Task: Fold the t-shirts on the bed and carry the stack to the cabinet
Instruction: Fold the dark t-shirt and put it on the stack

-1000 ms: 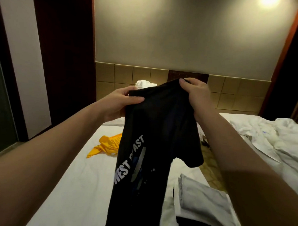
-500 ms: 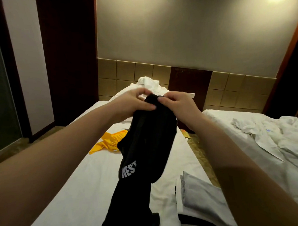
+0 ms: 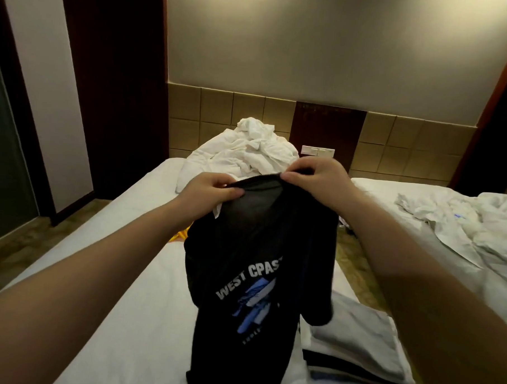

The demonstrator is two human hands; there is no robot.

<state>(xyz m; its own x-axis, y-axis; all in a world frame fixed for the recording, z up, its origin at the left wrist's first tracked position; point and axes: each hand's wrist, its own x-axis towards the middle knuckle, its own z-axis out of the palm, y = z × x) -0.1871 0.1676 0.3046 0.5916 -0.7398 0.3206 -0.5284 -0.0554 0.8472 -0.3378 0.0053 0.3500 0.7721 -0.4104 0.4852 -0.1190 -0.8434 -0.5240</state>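
A black t-shirt [image 3: 243,264] with white and blue print hangs in the air over the white bed [image 3: 110,316]. My left hand [image 3: 208,192] pinches its collar edge on the left, and my right hand [image 3: 316,180] pinches the same edge on the right. The shirt's lower end reaches down to the mattress. A stack of folded shirts [image 3: 352,358], grey on top, lies on the bed at the lower right. A yellow t-shirt [image 3: 179,237] peeks out behind the black one, mostly hidden.
Crumpled white bedding [image 3: 248,151] is piled at the head of the bed. A second bed [image 3: 448,229] with rumpled white sheets stands to the right across a narrow floor gap [image 3: 348,254]. A dark wooden panel [image 3: 111,84] rises at the left.
My hands have moved apart along the collar and the shirt has opened out, showing more of its print. The camera view has tilted down and the yellow shirt is now mostly covered.
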